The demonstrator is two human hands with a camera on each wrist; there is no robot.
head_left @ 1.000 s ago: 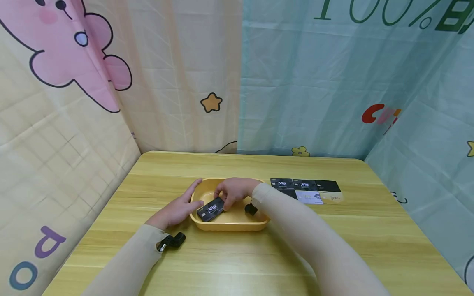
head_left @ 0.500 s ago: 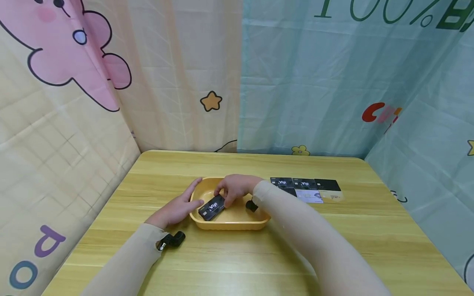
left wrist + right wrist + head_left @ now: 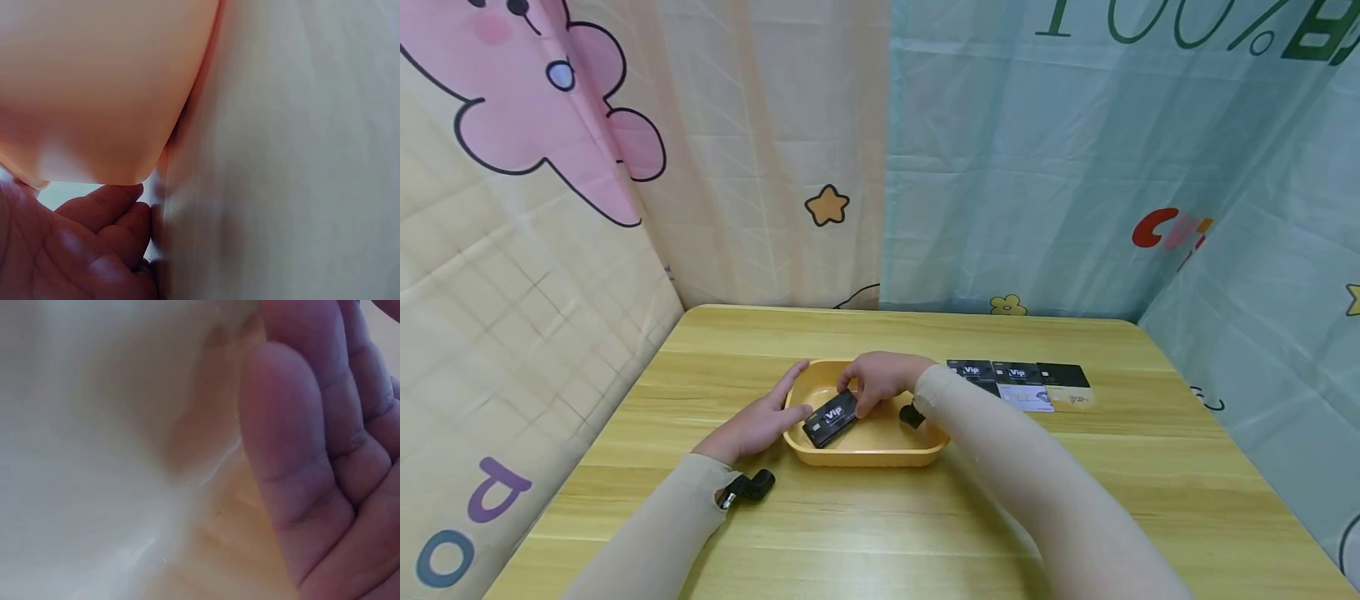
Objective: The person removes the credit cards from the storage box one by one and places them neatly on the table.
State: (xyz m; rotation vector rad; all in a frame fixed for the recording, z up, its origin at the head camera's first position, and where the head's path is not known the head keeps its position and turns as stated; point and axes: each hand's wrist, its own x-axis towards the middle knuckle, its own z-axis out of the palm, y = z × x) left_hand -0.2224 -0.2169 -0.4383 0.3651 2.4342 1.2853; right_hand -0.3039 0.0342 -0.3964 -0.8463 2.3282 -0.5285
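Observation:
A yellow plastic basin (image 3: 868, 458) stands on the table. Inside it a black card printed "Vip" (image 3: 829, 421) lies slanted, its right end between the thumb and fingers of my right hand (image 3: 887, 379), which pinches it. My left hand (image 3: 758, 423) is spread against the basin's left side, with the thumb over the rim. Seen from the left wrist, the fingers of that hand (image 3: 109, 228) touch the basin's outer wall (image 3: 94, 94). From the right wrist, only some fingers (image 3: 284, 412) and the pale basin inside (image 3: 94, 456) show; the card is out of that view.
Right of the basin, several cards lie edge to edge in two rows: black "Vip" cards (image 3: 1017, 372), a black card (image 3: 1063, 377), a silvery one (image 3: 1027, 399) and a gold one (image 3: 1071, 397). My right forearm partly covers them. Printed curtains (image 3: 1000, 167) enclose the wooden table (image 3: 865, 533).
The Vip card in my right hand has turned a little, its right end moving away from me and slightly right. My left hand has stayed at the basin's side.

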